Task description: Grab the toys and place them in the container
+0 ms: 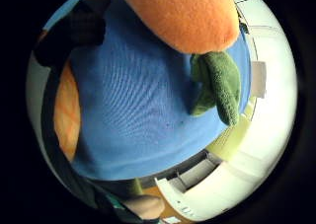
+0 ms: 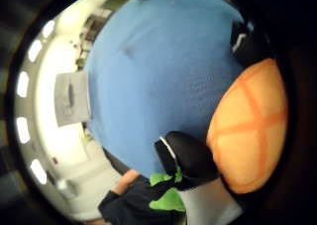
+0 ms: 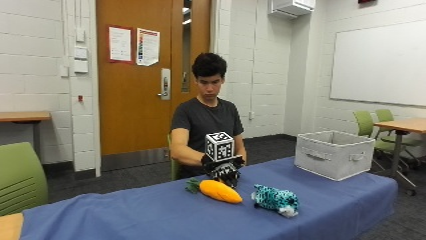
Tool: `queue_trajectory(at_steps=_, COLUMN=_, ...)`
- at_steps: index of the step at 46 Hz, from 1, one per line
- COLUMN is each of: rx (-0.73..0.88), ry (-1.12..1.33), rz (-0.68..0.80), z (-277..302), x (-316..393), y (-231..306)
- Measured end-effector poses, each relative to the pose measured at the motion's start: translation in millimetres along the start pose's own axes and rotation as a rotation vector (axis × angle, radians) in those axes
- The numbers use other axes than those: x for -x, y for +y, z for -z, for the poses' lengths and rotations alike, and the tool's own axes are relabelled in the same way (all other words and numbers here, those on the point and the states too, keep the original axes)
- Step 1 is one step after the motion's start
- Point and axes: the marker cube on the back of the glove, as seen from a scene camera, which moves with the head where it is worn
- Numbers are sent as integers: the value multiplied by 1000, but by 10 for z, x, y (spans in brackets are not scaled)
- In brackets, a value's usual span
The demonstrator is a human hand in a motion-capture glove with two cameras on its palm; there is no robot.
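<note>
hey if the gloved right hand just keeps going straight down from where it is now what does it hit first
Most likely the plush carrot: the right hand hovers just above its leafy end, and the carrot shows close to the palm. The blue tablecloth lies under it. Exact depth is unclear.

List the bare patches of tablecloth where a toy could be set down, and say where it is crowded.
Bare blue tablecloth stretches from the carrot toy toward the far table end. A smaller bare patch separates the teal plush from the container. Crowded: around the gloved hand and both toys.
</note>
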Motion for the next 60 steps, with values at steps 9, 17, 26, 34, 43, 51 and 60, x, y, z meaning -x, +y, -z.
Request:
queue_trajectory(at_steps=9, rx=-58, ry=18, rz=15, z=77, x=30, y=72)
queue_trajectory(at_steps=17, rx=-147, ry=56, rz=66, z=143, x=83, y=183)
queue_trajectory(at_steps=26, rx=-197, ry=88, rz=107, z=236, x=210, y=135)
queue_trajectory(at_steps=34, rx=-191, ry=105, rz=101, z=354, x=351, y=105)
queue_trajectory(at_steps=43, rx=-205, ry=134, rz=99, z=746, x=582, y=85)
queue_trajectory(at_steps=51, rx=-221, ry=154, rz=124, z=1030, x=842, y=-8)
queue_trajectory(at_steps=60, rx=-219, ry=196, rz=139, z=1308, x=1286, y=-127)
